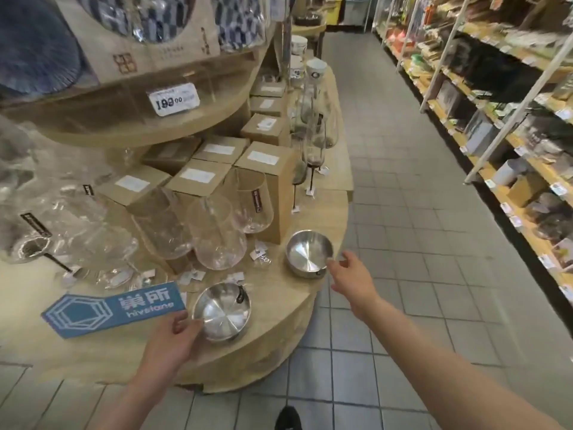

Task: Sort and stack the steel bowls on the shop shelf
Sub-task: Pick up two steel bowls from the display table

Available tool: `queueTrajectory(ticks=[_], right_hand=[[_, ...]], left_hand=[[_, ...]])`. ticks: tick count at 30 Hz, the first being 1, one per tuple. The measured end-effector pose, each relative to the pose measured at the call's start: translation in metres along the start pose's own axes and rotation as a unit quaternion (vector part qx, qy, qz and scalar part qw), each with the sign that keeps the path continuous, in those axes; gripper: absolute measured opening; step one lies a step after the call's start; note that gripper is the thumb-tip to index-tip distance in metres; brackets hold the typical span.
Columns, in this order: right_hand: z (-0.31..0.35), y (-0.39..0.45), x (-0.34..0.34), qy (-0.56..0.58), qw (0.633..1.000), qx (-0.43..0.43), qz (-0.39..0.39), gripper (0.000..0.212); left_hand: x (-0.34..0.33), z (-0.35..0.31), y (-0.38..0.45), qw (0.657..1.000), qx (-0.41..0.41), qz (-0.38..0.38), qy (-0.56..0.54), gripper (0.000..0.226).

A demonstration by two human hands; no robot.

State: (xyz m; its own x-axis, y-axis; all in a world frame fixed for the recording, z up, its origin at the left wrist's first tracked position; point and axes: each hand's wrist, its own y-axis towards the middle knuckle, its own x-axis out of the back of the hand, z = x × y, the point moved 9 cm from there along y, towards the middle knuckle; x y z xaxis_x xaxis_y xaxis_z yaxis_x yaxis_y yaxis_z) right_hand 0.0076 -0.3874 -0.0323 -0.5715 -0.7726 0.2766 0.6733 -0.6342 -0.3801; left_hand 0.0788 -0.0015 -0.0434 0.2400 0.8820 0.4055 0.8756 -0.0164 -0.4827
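Grey floor tiles (412,212) run down a shop aisle, with long shelves of goods (511,119) on the right and a round wooden shelf (279,330) on the left. 2 steel bowls sit apart on this round shelf, both the right way up and with nothing inside.

One bowl, the near bowl (222,311), sits close to the shelf's near edge, just right of a blue sign (114,308) with white letters. It has a small dark tag on its far rim. The left hand (172,336) is at this bowl's left side. Its thumb lies on the near left rim and its fingers curl along the bowl's side, so it seems to hold the bowl in a light grip.

Another bowl, the far bowl (308,253), sits farther back and to the right, near the shelf's right edge, in front of a tall brown box (273,187). The right hand (350,277) reaches toward it from the right. That hand is open with fingers spread a little, and 1 fingertip is at the bowl's right rim. I cannot tell if it touches.

Behind the bowls stand clear wine glasses (217,231) and more brown boxes. A price tag (173,99) reading 199 hangs on the upper shelf.
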Motion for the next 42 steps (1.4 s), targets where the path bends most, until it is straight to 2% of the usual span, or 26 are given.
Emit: queueTrajectory(ticks=[2,6,10,14,17,20,23,26,30,33,35,42], right_hand=[[0.002,0.015,-0.005,-0.01,1.0,-0.021,-0.003,0.053],[0.004,0.038,-0.018,-0.046,0.998,-0.032,0.016,0.031],[-0.01,0.043,-0.024,-0.002,0.996,-0.068,0.052,0.042],[-0.012,0.041,-0.004,0.047,0.993,-0.082,0.065,0.048],[-0.009,0.034,0.028,0.088,0.991,-0.08,0.06,0.04],[-0.009,0.026,0.078,0.139,0.986,-0.077,0.054,0.036],[-0.018,0.015,0.146,0.162,0.983,-0.077,0.04,0.033],[-0.039,0.001,0.237,0.194,0.977,-0.082,-0.022,0.028],[-0.069,-0.017,0.359,0.212,0.967,-0.084,-0.11,0.039],[-0.086,-0.032,0.438,0.223,0.955,-0.089,-0.177,0.034],[-0.094,-0.04,0.48,0.236,0.945,-0.093,-0.208,0.028],[-0.094,-0.02,0.588,0.292,0.907,-0.08,-0.292,0.03]], left_hand=[[-0.006,0.004,0.006,1.0,0.015,0.009,-0.02,0.025],[-0.014,0.009,0.007,0.999,0.038,0.019,-0.023,0.017],[-0.011,0.008,0.002,0.998,0.06,-0.003,-0.035,0.014],[-0.024,-0.005,-0.015,0.998,0.055,0.007,-0.041,0.027],[-0.055,-0.024,-0.03,0.997,0.048,0.045,-0.032,0.032],[-0.102,-0.059,-0.051,0.995,0.022,0.093,-0.008,0.029],[-0.154,-0.096,-0.065,0.993,-0.022,0.112,0.034,0.014],[-0.214,-0.137,-0.08,0.986,-0.067,0.135,0.073,0.026],[-0.314,-0.196,-0.094,0.972,-0.107,0.194,0.083,0.015],[-0.402,-0.239,-0.106,0.954,-0.132,0.257,0.076,0.012],[-0.454,-0.266,-0.119,0.943,-0.141,0.295,0.059,0.014],[-0.597,-0.362,-0.145,0.903,-0.15,0.401,0.039,0.016]])
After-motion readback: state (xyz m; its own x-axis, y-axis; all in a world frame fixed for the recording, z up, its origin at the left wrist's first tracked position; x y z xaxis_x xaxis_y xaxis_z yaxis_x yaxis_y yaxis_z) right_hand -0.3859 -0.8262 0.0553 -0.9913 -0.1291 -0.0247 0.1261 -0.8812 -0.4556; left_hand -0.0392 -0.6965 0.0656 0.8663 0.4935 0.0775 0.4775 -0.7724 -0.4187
